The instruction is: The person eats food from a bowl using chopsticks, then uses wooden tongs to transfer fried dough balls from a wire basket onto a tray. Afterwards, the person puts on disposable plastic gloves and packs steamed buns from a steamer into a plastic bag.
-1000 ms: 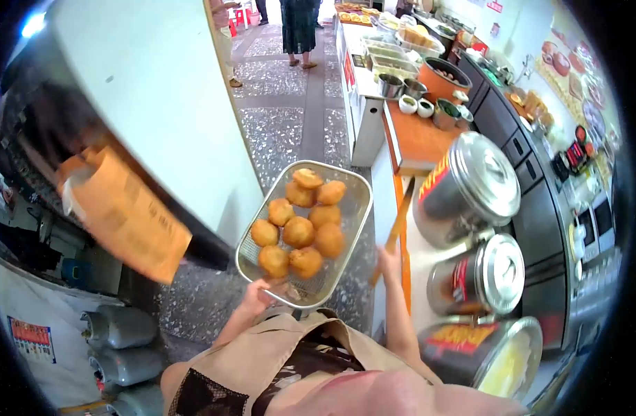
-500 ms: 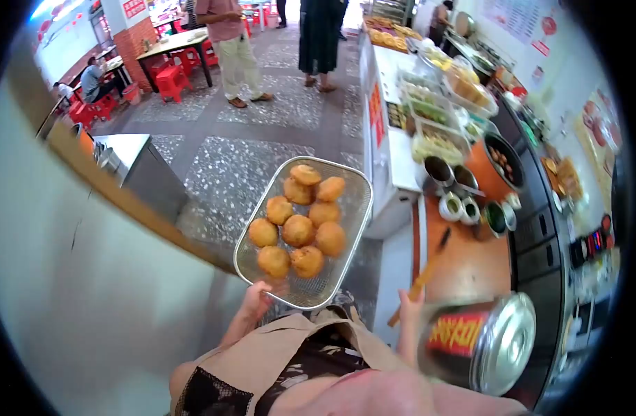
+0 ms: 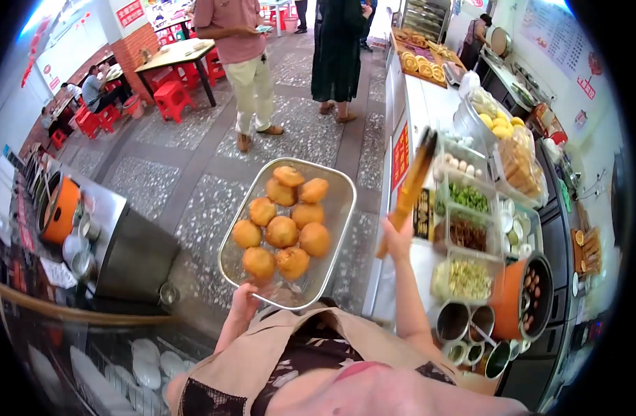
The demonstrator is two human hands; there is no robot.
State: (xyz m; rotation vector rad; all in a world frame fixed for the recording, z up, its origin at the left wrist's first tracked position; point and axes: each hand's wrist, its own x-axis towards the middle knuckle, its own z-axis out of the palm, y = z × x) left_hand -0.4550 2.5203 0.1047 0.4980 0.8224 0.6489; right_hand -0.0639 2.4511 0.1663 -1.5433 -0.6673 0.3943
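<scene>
My left hand (image 3: 244, 298) grips the near-left rim of a metal mesh basket (image 3: 341, 239). Several round golden-brown fried buns (image 3: 282, 231) lie inside, mostly towards the basket's far and middle part. My right hand (image 3: 399, 237) is closed around the lower part of long wooden tongs (image 3: 413, 182), held upright at a slant with the darkened tips pointing up and away. The tongs are above the counter's left edge, apart from the basket. Close by my right hand stand clear tubs of chopped greens (image 3: 467, 197), brown shreds (image 3: 468, 232) and pale chopped vegetables (image 3: 468, 279).
A white counter (image 3: 416, 90) runs away on the right, with a tray of pastries (image 3: 423, 67) at its far end. An orange pot (image 3: 510, 295) and metal canisters (image 3: 454, 320) stand nearer. Two people stand ahead on the speckled floor (image 3: 208, 187). A metal cabinet (image 3: 141, 243) is at left.
My view has moved forward past the wall on the left. My right hand has lifted the tongs up and forward beside the tubs. The basket stays in my left hand.
</scene>
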